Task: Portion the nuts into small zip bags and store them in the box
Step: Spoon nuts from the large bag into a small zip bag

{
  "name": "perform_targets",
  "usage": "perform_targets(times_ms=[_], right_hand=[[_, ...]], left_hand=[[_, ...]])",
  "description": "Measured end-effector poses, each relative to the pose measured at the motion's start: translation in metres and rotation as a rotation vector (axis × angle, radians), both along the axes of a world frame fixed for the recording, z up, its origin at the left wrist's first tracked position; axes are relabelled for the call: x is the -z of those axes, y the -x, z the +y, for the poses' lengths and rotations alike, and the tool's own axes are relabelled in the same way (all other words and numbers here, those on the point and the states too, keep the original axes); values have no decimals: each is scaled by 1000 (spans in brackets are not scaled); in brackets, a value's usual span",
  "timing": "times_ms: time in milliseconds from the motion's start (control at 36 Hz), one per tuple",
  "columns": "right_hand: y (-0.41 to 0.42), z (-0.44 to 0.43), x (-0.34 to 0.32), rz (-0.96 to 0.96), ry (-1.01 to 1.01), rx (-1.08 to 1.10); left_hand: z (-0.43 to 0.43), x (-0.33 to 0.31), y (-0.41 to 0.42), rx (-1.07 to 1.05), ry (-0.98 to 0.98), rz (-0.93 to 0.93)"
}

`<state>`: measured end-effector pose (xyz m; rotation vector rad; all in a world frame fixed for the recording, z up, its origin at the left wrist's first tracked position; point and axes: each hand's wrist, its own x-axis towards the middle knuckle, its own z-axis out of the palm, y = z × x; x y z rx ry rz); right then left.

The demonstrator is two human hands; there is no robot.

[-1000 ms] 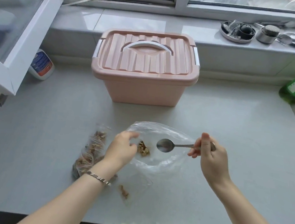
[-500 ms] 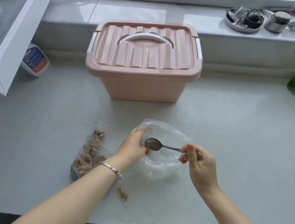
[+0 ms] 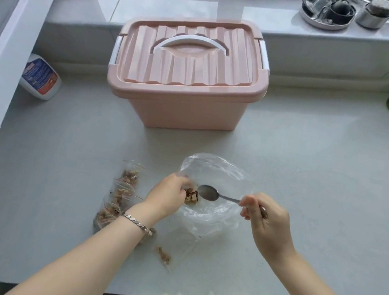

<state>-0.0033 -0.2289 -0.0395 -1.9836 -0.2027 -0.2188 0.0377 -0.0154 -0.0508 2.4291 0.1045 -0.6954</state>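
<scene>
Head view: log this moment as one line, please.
left hand grips clear bag rim | right hand holds spoon, bowl looks empty, beside nuts in bag | filled zip bags beside left wrist | box lid on

Nothing readable (label on the white bottle (image 3: 41, 77) is blurred).
</scene>
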Motion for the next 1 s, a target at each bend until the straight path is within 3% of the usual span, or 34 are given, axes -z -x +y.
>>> perform_targets(times_ms=[250, 528, 778, 1000], right_hand=[[6, 5, 18, -78, 308, 18], [12, 9, 7, 351, -153, 283], [19, 14, 13, 482, -266, 317], [15, 9, 24, 692, -448, 371]], left_hand=[[-1, 1, 6, -12, 110, 80], [-4, 6, 13, -160, 159, 118], [-13, 5, 13, -434, 413, 160], [-14, 6, 17, -547, 504, 166]])
